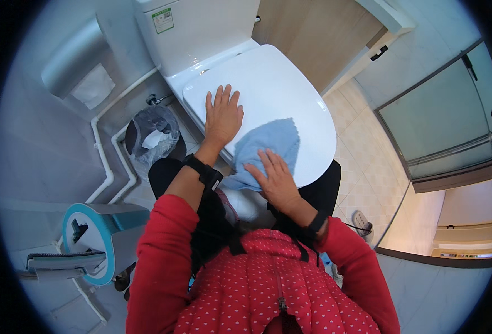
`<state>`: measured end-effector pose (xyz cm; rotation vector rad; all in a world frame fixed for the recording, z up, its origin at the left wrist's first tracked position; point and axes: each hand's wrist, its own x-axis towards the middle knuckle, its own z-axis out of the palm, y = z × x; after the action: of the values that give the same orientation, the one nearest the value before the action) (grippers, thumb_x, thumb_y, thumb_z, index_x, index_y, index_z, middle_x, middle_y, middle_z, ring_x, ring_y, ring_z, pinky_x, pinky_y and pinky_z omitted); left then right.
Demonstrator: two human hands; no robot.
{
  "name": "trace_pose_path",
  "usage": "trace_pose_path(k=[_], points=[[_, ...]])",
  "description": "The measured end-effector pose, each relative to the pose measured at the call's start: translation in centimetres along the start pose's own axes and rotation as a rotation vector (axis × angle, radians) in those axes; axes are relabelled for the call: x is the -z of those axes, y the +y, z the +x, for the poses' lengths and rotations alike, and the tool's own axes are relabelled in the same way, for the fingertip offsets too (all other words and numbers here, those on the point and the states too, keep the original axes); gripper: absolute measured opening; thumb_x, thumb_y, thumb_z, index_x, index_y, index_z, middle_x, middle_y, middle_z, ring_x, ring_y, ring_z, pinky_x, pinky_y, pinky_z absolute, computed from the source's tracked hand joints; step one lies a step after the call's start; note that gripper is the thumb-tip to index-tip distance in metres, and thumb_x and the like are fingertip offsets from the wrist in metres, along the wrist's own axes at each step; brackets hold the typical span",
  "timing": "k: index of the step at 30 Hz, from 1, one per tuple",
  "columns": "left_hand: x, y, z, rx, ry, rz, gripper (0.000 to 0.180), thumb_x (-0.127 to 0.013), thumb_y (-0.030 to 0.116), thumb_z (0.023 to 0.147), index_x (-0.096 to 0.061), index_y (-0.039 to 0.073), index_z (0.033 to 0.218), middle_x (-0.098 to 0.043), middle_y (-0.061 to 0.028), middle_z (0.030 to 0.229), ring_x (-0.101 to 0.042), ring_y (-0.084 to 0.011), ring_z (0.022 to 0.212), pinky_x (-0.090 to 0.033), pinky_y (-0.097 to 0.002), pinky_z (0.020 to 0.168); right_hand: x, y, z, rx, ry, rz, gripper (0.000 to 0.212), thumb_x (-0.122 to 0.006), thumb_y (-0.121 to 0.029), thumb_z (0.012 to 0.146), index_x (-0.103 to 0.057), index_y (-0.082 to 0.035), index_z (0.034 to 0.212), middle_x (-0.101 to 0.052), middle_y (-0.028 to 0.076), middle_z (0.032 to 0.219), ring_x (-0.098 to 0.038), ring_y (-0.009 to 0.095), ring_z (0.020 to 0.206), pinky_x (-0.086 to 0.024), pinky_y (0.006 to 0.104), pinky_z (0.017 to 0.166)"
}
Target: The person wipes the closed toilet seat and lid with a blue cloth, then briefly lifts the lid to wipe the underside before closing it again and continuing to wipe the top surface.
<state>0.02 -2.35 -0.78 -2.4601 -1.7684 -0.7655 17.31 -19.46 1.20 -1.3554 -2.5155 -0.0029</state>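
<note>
A white toilet lid (285, 83) is down in front of me, below the cistern (201, 33). My left hand (224, 115) rests on its left part, palm down with fingers stretched out, holding nothing. A blue cloth (268, 136) lies spread over the near part of the lid, and one end of it hangs past the left edge. My right hand (276, 175) lies on the near side of the cloth, fingers extended and pressing it against the lid. What is under the right palm is hidden.
A bin with a clear liner (156, 133) stands left of the toilet, near white pipes (102, 150). A paper dispenser (76, 58) hangs on the left wall. At lower left is a flat mop across a white and teal bucket (126, 228). A glass door (441, 119) is at right.
</note>
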Motion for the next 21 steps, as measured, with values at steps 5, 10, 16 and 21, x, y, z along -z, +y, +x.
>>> trace_pose_path(k=[5,10,16,21], points=[[0.3,-2.4,-0.1,-0.053,-0.036,-0.35,0.033,-0.056,0.025,0.096,-0.062,0.011,0.124,-0.051,-0.0119,0.144,-0.034,-0.0327,0.143,-0.014,-0.0524,0.12,-0.8,-1.2,3.8,0.088,0.029,0.051,0.056,-0.059,-0.009,0.085,-0.051,-0.021,0.139,-0.046,0.023,0.144,-0.042,0.043,0.135,-0.031,0.0517,0.114],[1.7,-5.7,-3.9,0.045,0.107,-0.878,0.033,-0.048,0.005,0.093,-0.06,0.006,0.123,-0.056,-0.0139,0.137,-0.046,-0.0353,0.133,-0.027,-0.0462,0.117,2.0,1.2,-0.1,0.1,-0.049,0.166,0.077,-0.083,-0.018,0.067,-0.052,-0.021,0.138,-0.043,0.021,0.148,-0.04,0.039,0.138,-0.03,0.0518,0.114],[1.1,-7.1,-11.9,0.479,0.16,-0.997,0.039,-0.042,0.003,0.097,-0.053,0.002,0.134,-0.059,-0.0137,0.132,-0.057,-0.0226,0.117,-0.043,-0.0342,0.103,3.0,2.6,-4.8,0.012,-0.087,0.103,0.076,-0.085,-0.02,0.066,-0.053,-0.019,0.135,-0.041,0.021,0.149,-0.04,0.04,0.138,-0.029,0.0526,0.115],[-0.4,-4.0,-14.5,0.538,-0.136,-1.384,0.032,-0.046,0.016,0.102,-0.055,0.002,0.13,-0.064,-0.012,0.12,-0.064,-0.0164,0.094,-0.051,-0.0329,0.085,2.1,2.4,-3.6,0.039,-0.072,0.072,0.077,-0.084,-0.019,0.066,-0.051,-0.017,0.136,-0.04,0.022,0.15,-0.039,0.042,0.137,-0.029,0.0543,0.114]])
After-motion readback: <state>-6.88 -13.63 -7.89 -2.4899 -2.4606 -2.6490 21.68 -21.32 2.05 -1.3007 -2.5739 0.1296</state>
